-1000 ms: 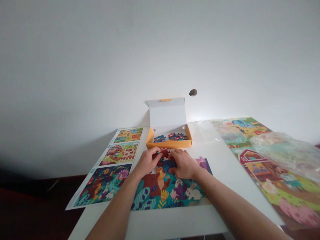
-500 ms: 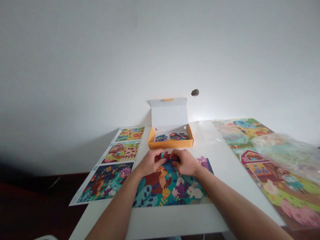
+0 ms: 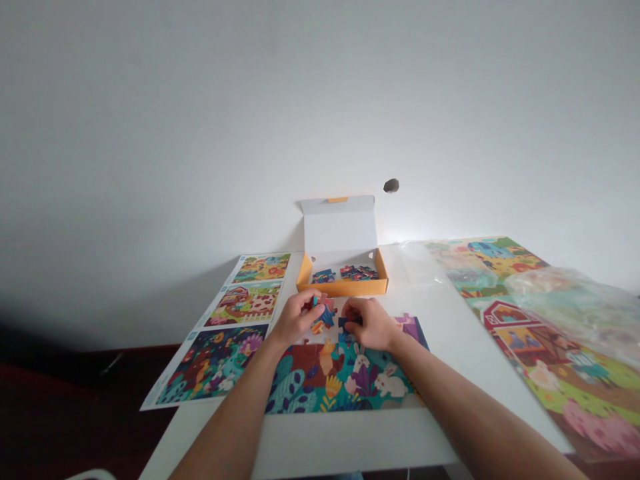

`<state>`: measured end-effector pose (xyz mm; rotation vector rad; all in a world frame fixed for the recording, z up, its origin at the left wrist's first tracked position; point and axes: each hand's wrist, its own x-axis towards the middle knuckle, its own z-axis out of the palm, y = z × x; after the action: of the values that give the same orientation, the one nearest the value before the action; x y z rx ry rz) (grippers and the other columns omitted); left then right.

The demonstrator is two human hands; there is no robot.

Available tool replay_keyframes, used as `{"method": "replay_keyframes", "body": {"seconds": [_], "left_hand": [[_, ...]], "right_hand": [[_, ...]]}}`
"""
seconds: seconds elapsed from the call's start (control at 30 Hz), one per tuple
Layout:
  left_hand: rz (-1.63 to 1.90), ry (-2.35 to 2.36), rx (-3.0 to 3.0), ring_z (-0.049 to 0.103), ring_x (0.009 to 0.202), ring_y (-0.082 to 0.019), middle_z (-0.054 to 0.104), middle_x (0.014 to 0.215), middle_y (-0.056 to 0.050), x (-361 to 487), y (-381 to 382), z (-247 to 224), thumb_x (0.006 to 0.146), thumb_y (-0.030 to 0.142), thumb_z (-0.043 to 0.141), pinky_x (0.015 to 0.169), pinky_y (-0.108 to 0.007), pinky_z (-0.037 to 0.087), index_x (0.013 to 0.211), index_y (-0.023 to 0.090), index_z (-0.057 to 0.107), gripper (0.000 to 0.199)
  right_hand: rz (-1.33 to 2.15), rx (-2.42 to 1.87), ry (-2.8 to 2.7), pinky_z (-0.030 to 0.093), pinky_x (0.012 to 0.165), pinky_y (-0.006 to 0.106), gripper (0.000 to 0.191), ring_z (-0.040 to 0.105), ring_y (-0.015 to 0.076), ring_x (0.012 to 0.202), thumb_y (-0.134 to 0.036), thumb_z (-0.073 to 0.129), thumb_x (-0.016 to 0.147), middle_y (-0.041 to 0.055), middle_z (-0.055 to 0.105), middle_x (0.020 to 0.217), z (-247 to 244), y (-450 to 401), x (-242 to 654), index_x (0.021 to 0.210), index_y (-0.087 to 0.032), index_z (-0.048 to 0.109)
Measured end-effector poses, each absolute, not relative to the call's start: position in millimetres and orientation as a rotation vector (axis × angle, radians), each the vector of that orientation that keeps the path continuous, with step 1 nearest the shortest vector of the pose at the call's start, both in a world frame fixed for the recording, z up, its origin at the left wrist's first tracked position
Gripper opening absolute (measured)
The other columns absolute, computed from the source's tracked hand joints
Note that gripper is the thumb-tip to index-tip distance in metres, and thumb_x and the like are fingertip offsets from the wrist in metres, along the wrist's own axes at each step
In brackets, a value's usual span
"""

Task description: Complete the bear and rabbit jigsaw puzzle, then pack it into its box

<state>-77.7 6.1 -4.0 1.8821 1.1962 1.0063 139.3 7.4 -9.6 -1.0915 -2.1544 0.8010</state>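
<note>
On the white table (image 3: 345, 437), the jigsaw puzzle (image 3: 335, 383) lies flat near the middle, and to my eye it is well under way but unfinished. Its near side is joined into a broad strip from left to right, and at the far right a purple part reaches farther back. Toward the far left, bare white shows where I'd expect picture. Just beyond, the open yellow box (image 3: 343, 287) holds more to be fitted.

The right hand (image 3: 370, 325) is at the puzzle's far side, its fingers curled over a dark blue part; whether it pinches or only presses, I can't tell. The left hand (image 3: 296, 320) has thumb and fingers clamped on a tilted section (image 3: 325, 320), raised above the gap. The loose pieces (image 3: 359, 273) sit heaped on the right inside the box, with others at the left.

As for looks, the puzzle is glossy teal, with white rabbits at the right, a brown animal left of centre and blue leaves at the near left. The section is blue and orange, knobbly-edged.
</note>
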Motion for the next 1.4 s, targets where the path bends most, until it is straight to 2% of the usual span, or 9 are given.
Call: {"method": "replay_keyframes", "body": {"seconds": [0.27, 0.4, 0.57, 0.87, 1.03, 1.1, 1.23, 1.3, 1.4], "left_hand": [[0.873, 1.192, 1.929, 0.054, 0.069, -0.014, 0.06, 0.076, -0.001, -63.9, 0.3, -2.5, 0.084, 0.035, 0.056, 0.063, -0.023, 0.041, 0.088, 0.015, 0.063, 0.022], [0.877, 1.148, 1.838, 0.057, 0.072, -0.016, 0.062, 0.078, -0.003, -63.1, -2.0, 1.7, 0.083, 0.041, 0.057, 0.064, -0.024, 0.043, 0.09, 0.014, 0.064, 0.028], [0.749, 1.118, 1.882, 0.058, 0.077, -0.018, 0.066, 0.088, -0.004, -59.5, -4.0, 4.0, 0.072, 0.036, 0.07, 0.068, -0.026, 0.044, 0.1, 0.014, 0.066, 0.036], [0.718, 1.11, 1.912, 0.057, 0.076, -0.017, 0.066, 0.087, -0.004, -57.2, -5.9, 4.6, 0.073, 0.031, 0.069, 0.068, -0.025, 0.043, 0.098, 0.015, 0.066, 0.03], [0.813, 1.193, 1.904, 0.054, 0.068, -0.014, 0.062, 0.077, 0.0, -57.7, -5.1, 6.5, 0.076, 0.033, 0.065, 0.062, -0.023, 0.041, 0.089, 0.015, 0.064, 0.022], [0.883, 1.215, 1.845, 0.054, 0.069, -0.014, 0.06, 0.078, 0.0, -58.8, -3.7, 6.6, 0.076, 0.033, 0.064, 0.063, -0.023, 0.042, 0.086, 0.015, 0.062, 0.021], [0.981, 1.168, 1.605, 0.057, 0.075, -0.015, 0.061, 0.085, -0.002, -61.9, -1.5, 4.4, 0.076, 0.035, 0.064, 0.068, -0.024, 0.046, 0.092, 0.015, 0.06, 0.027], [0.984, 1.147, 1.529, 0.058, 0.074, -0.015, 0.061, 0.083, -0.001, -63.0, -1.1, 2.4, 0.075, 0.036, 0.065, 0.067, -0.024, 0.047, 0.093, 0.014, 0.06, 0.029], [0.969, 1.14, 1.514, 0.057, 0.075, -0.015, 0.06, 0.083, -0.001, -63.1, -0.7, 0.5, 0.075, 0.036, 0.065, 0.067, -0.024, 0.047, 0.094, 0.015, 0.059, 0.029]], "right_hand": [[0.646, -0.974, -2.144, 0.037, 0.077, 0.034, 0.014, 0.055, 0.0167, 0.074, -0.014, 0.061, 0.067, -0.0002, 0.063, 0.075, 0.1, 3.0, 137.8, 0.08, -0.02, 0.062], [0.726, -0.929, -2.111, 0.039, 0.073, 0.03, 0.018, 0.056, 0.014, 0.069, -0.012, 0.061, 0.068, -0.0018, 0.063, 0.074, 0.5, 2.5, 136.7, 0.084, -0.02, 0.061], [0.806, -0.967, -2.029, 0.04, 0.067, 0.026, 0.038, 0.056, 0.0131, 0.061, -0.012, 0.059, 0.071, -0.0047, 0.062, 0.068, -2.3, 1.7, 137.3, 0.107, -0.021, 0.055], [0.75, -0.953, -2.103, 0.04, 0.073, 0.027, 0.039, 0.058, 0.0136, 0.065, -0.016, 0.06, 0.075, -0.0037, 0.065, 0.072, 1.5, -0.2, 137.7, 0.114, -0.022, 0.054], [0.545, -1.051, -2.179, 0.039, 0.079, 0.032, 0.035, 0.058, 0.0183, 0.08, -0.025, 0.062, 0.078, 0.0017, 0.065, 0.085, 15.2, 4.7, 151.8, 0.112, -0.021, 0.056], [0.488, -1.151, -2.29, 0.039, 0.08, 0.035, 0.036, 0.058, 0.0221, 0.086, -0.036, 0.07, 0.072, 0.0056, 0.062, 0.093, 19.6, 6.8, 164.7, 0.104, -0.021, 0.061], [0.577, -1.375, -2.539, 0.041, 0.075, 0.035, 0.067, 0.057, 0.0265, 0.088, -0.045, 0.085, 0.047, 0.0087, 0.056, 0.102, 21.1, 5.2, 186.9, 0.105, -0.023, 0.062], [0.624, -1.429, -2.554, 0.041, 0.074, 0.033, 0.071, 0.057, 0.0262, 0.089, -0.043, 0.087, 0.045, 0.0089, 0.055, 0.103, 19.8, 3.3, 189.9, 0.107, -0.023, 0.061], [0.626, -1.386, -2.555, 0.039, 0.075, 0.032, 0.062, 0.055, 0.0269, 0.093, -0.039, 0.086, 0.049, 0.0091, 0.056, 0.101, 16.8, 2.9, 184.4, 0.101, -0.02, 0.059]]}}
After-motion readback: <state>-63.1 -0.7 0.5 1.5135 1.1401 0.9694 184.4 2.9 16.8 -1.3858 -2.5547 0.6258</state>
